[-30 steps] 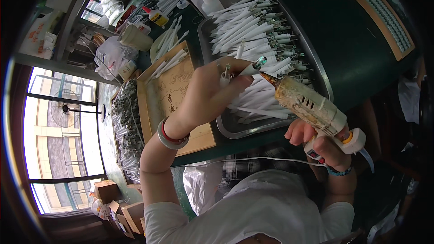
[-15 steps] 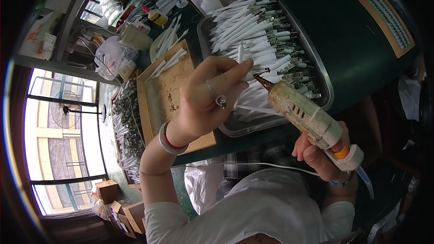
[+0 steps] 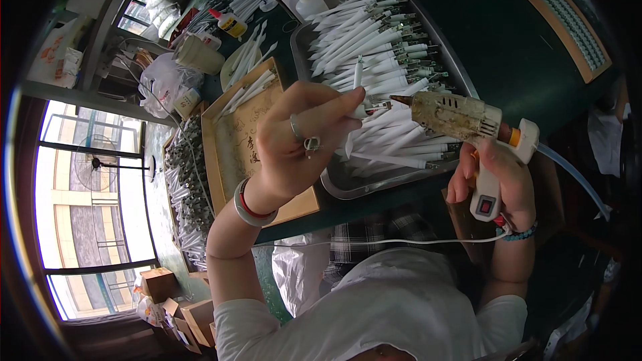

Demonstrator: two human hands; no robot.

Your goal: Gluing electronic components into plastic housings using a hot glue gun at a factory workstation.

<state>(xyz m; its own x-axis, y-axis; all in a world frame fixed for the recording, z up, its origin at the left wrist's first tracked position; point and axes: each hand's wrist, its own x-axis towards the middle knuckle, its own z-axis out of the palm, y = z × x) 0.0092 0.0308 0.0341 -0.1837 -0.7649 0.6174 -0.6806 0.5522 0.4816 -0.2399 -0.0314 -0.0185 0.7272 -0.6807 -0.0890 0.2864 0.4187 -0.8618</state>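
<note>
Thumb and forefinger of my left hand [image 3: 294, 140] pinch a small white stick with a metal end [image 3: 380, 106], the metal pointing right. Another white pointed piece [image 3: 359, 72] stands up just behind those fingers; whether they hold it too I cannot tell. Wrapped round the handle of a worn, stained hot glue gun [image 3: 451, 113] is my right hand [image 3: 508, 184]. The gun's dark nozzle points left, a short gap from the metal end. Beneath both hands, a metal tray [image 3: 344, 194] holds rows of many white sticks [image 3: 358, 43] with metal ends.
Left of the tray lies a shallow tan box [image 3: 307, 207] with a few sticks. Beyond are a glue bottle [image 3: 232, 23], a white squeeze bottle [image 3: 309, 3] and plastic bags [image 3: 167, 83]. A board of small pieces [image 3: 555, 17] lies far right. A white cord [image 3: 401, 243] crosses before me.
My right hand has swung the glue gun to nearly level and drawn its nozzle back right, off the metal end. My left hand has turned slightly, keeping its pinch.
</note>
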